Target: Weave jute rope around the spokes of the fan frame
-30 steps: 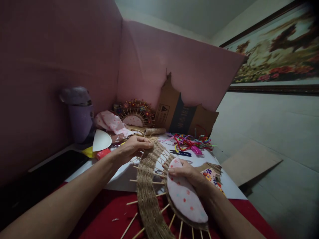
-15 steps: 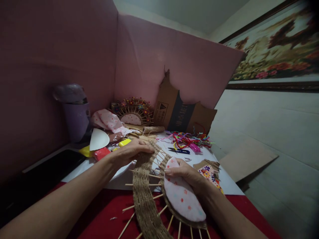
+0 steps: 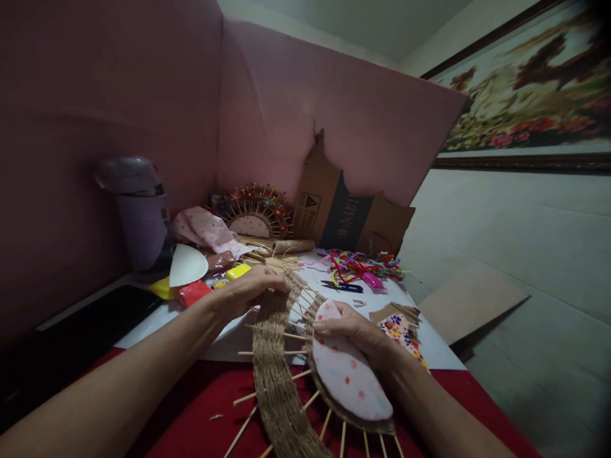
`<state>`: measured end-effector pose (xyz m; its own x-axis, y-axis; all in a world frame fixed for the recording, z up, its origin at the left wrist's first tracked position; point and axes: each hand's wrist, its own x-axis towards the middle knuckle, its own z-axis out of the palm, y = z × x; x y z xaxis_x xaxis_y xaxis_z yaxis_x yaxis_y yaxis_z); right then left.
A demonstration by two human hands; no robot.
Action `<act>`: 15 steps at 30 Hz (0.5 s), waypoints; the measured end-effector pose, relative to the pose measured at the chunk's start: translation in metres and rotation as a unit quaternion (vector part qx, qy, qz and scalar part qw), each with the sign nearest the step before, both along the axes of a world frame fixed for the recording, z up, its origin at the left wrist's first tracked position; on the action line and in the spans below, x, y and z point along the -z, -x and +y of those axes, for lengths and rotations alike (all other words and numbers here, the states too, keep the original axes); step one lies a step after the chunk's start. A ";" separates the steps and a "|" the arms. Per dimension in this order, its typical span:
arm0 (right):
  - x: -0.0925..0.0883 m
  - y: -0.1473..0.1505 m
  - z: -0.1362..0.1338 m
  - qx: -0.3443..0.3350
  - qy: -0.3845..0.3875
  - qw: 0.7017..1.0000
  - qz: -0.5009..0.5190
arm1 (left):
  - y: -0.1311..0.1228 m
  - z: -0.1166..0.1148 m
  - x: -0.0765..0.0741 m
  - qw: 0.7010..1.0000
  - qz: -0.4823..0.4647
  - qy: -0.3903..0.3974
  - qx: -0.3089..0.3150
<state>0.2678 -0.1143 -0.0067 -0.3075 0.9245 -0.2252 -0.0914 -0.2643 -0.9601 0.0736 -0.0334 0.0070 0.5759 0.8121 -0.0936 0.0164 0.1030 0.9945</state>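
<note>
Both hands hold a half-round craft piece above the near part of the table. Its wide band of woven twine [image 3: 272, 356] curves round thin wooden sticks [image 3: 312, 402] that fan out from a semicircle covered in pink dotted fabric [image 3: 351, 375]. My left hand [image 3: 252, 284] grips the far end of the woven band, its fingertips partly behind the twine. With the thumb on top of the fabric, my right hand [image 3: 356, 331] clasps the semicircle at its straight edge; the other fingers are hidden underneath.
A similar finished-looking piece [image 3: 252, 213] leans at the back beside torn cardboard [image 3: 329, 207]. Coloured pipe cleaners [image 3: 363, 264], dark snips [image 3: 342, 287] and patterned fabric [image 3: 401, 331] lie right. On the left are a lidded purple bin [image 3: 143, 222], a white semicircle [image 3: 188, 266] and colourful packets [image 3: 193, 292].
My left hand has shifted very slightly left along with the woven band. The grip of both hands looks the same, and the view has tilted a little.
</note>
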 end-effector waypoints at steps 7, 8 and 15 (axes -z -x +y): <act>0.001 0.000 0.000 0.018 0.007 1.000 0.002 | 0.000 0.000 0.002 1.000 -0.008 -0.012 -0.007; 0.000 0.000 -0.001 0.018 0.011 1.000 0.001 | 0.000 0.000 0.002 1.000 -0.007 -0.012 -0.009; -0.002 -0.002 0.001 0.015 0.009 1.000 0.011 | 0.002 0.001 -0.002 0.999 -0.036 0.011 0.011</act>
